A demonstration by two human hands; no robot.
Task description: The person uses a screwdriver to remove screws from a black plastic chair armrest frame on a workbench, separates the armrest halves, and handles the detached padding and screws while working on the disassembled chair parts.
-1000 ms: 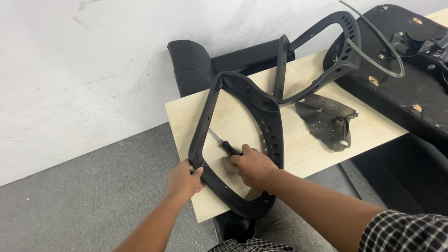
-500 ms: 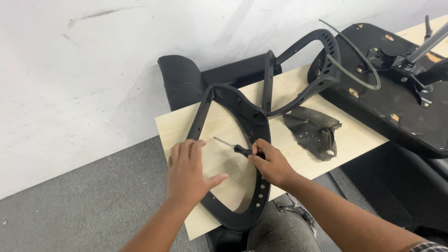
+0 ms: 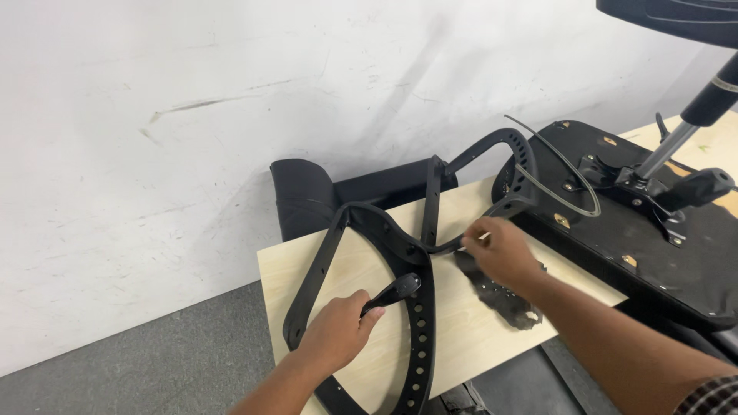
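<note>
On the pale wood board [image 3: 477, 338], against a white wall: chair parts laid out, two hands at work.

Left hand [image 3: 337, 332]: one; clenched around the black handle of a screwdriver [image 3: 396, 291], which lies over the near frame's right rail.

Right hand [image 3: 500, 250]: one; fingertips pinched on something small and pale near the second frame's lower bar; what it is cannot be made out.

Frames: two black plastic loops. The perforated chair frame [image 3: 421, 338] lies flat on the board under the left hand; the second frame [image 3: 492, 150] leans up behind it, toward the wall.

Bracket plate [image 3: 500, 296]: one; dark, flat, with small holes, just beside the right wrist.

Seat base [image 3: 653, 253]: one; black, upside down at the right, with its metal mechanism and gas cylinder [image 3: 692, 123] standing up.

Cushion [image 3: 304, 196]: one; black, wedged between board and wall.

Floor [image 3: 138, 369]: grey carpet.
</note>
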